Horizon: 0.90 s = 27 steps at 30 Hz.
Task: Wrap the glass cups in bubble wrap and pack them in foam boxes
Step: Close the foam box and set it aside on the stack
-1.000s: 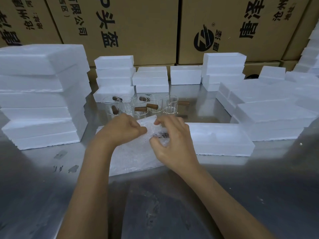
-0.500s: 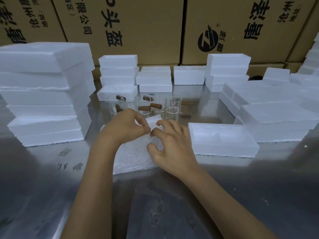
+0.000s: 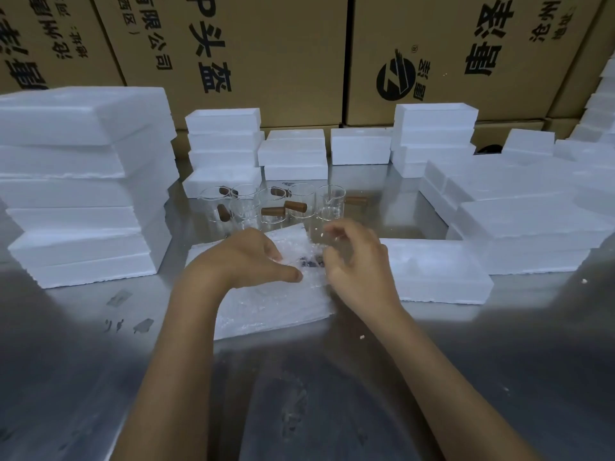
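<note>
Glass cups [image 3: 301, 201] — about six; both hands, left [image 3: 248, 257] and right [image 3: 357, 261], pinch bubble wrap [image 3: 276, 301].

Wrapped item [image 3: 311, 261] blurred, indistinct

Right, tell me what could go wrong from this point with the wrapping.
1. The unwrapped glass cups stand packed close together just behind the bubble wrap; a reaching hand could knock one into another.
2. The left hand and right hand work on the wrap with a cup inside that is hard to see; a loose hold may let it slip onto the metal table.
</note>
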{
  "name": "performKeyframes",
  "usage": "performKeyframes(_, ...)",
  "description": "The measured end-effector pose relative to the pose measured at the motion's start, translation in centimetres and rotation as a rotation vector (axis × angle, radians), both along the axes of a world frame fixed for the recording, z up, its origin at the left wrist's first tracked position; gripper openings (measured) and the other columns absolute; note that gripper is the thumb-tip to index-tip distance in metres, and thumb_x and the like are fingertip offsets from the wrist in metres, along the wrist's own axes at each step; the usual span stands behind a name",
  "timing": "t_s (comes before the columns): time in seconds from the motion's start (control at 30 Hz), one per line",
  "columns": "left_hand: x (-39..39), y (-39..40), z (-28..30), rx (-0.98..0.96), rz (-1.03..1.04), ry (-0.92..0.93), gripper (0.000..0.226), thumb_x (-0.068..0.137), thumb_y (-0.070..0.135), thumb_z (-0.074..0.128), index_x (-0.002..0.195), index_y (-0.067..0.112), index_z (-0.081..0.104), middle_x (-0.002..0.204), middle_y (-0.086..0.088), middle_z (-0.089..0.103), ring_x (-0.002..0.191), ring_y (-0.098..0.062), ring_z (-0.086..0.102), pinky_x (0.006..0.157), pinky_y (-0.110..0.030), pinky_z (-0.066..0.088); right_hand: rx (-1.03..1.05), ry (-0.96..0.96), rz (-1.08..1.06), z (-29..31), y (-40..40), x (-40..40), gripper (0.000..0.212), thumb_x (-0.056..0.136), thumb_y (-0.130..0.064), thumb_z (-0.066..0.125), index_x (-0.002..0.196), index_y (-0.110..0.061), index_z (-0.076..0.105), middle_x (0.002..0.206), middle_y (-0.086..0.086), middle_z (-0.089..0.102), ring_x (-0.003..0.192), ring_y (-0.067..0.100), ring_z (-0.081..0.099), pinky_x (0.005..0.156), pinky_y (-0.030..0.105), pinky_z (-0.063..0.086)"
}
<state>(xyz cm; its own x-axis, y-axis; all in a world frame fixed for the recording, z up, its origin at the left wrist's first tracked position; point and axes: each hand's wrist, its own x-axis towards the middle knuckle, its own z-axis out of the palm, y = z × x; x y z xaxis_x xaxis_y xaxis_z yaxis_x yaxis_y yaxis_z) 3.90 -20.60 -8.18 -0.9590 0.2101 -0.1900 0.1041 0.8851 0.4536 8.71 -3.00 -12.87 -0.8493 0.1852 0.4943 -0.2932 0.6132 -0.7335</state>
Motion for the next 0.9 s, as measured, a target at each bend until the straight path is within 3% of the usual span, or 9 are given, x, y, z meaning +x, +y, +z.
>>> performKeyframes(0.1,0.3,0.1,0.4,0.130,0.049,0.142,0.048,0.072,0.057,0.078,0.106,0.023,0.069,0.128,0.003,0.059,0.100,-0.009,0.044,0.079,-0.025,0.037,-0.043,0.056,-0.199,0.6,1.7,-0.2,0.022,0.085,-0.010,0.059,0.101,-0.020,0.070,0.100,-0.010,0.070,0.103,0.018,0.059,0.103,0.040,0.039)
performKeyframes(0.2,0.6,0.4,1.2,0.352,0.128,0.288,0.044,0.072,0.064,0.073,0.100,0.032,0.064,0.120,0.013,0.055,0.104,-0.008,0.047,0.084,-0.028,0.037,0.073,0.019,-0.494,1.1,4.4,-0.3,0.022,0.085,-0.012,0.053,0.099,-0.021,0.068,0.101,-0.004,0.068,0.111,0.022,0.053,0.101,0.036,0.024)
performKeyframes(0.3,1.1,2.4,1.2,0.547,0.155,0.400,0.039,0.075,0.065,0.070,0.099,0.035,0.062,0.107,0.021,0.058,0.096,-0.004,0.053,0.076,-0.022,0.039,0.131,-0.186,-0.572,1.0,7.0,-0.3,0.026,0.088,-0.013,0.045,0.103,-0.016,0.066,0.104,0.004,0.067,0.112,0.027,0.050,0.098,0.039,0.028)
performKeyframes(0.4,1.8,5.7,0.3,0.655,0.082,0.471,0.026,0.079,0.057,0.073,0.093,0.038,0.062,0.097,0.029,0.056,0.086,0.016,0.052,0.069,-0.007,0.036,0.040,-0.357,-0.502,0.9,7.9,-0.7,0.029,0.092,-0.013,0.039,0.102,-0.013,0.066,0.107,0.008,0.065,0.113,0.031,0.049,0.091,0.038,0.036)
performKeyframes(0.53,2.2,9.3,-2.1,0.633,-0.067,0.457,0.022,0.081,0.049,0.075,0.095,0.036,0.065,0.107,0.021,0.059,0.096,0.020,0.049,0.079,-0.007,0.037,-0.427,-0.298,-0.349,2.3,7.6,-0.7,0.035,0.098,-0.028,0.032,0.080,-0.021,0.061,0.096,0.000,0.063,0.097,0.028,0.055,0.085,0.040,0.046)
performKeyframes(0.6,2.3,10.3,-3.2,0.595,-0.091,0.433,0.030,0.081,0.054,0.073,0.103,0.033,0.067,0.107,0.025,0.057,0.099,0.016,0.050,0.082,-0.009,0.038,-0.641,-0.291,-0.314,3.0,7.7,-0.7,0.040,0.100,-0.045,0.027,0.086,-0.031,0.062,0.109,-0.003,0.063,0.106,0.023,0.056,0.097,0.043,0.045)
performKeyframes(0.67,2.4,10.9,-4.1,0.572,-0.095,0.402,0.032,0.082,0.057,0.071,0.105,0.035,0.065,0.106,0.028,0.054,0.101,0.013,0.051,0.084,-0.008,0.036,-0.796,-0.311,-0.293,3.2,8.3,-0.7,0.050,0.098,-0.057,0.026,0.093,-0.028,0.067,0.116,-0.001,0.067,0.107,0.020,0.060,0.101,0.047,0.048)
performKeyframes(0.8,2.4,11.6,-5.2,0.482,-0.107,0.420,0.035,0.082,0.060,0.069,0.106,0.034,0.064,0.119,0.017,0.053,0.116,-0.002,0.050,0.094,-0.020,0.038,-0.811,-0.314,-0.294,3.2,9.2,-0.8,0.058,0.098,-0.058,0.028,0.088,-0.021,0.071,0.113,0.002,0.068,0.106,0.021,0.059,0.100,0.046,0.046)
performKeyframes(0.9,2.6,11.8,-5.6,0.436,-0.093,0.462,0.041,0.081,0.065,0.067,0.106,0.033,0.066,0.117,0.016,0.051,0.115,-0.004,0.049,0.091,-0.019,0.036,-0.733,-0.279,-0.328,3.1,9.3,-0.6,0.053,0.099,-0.052,0.028,0.089,-0.021,0.070,0.106,0.000,0.070,0.102,0.021,0.061,0.095,0.042,0.046)
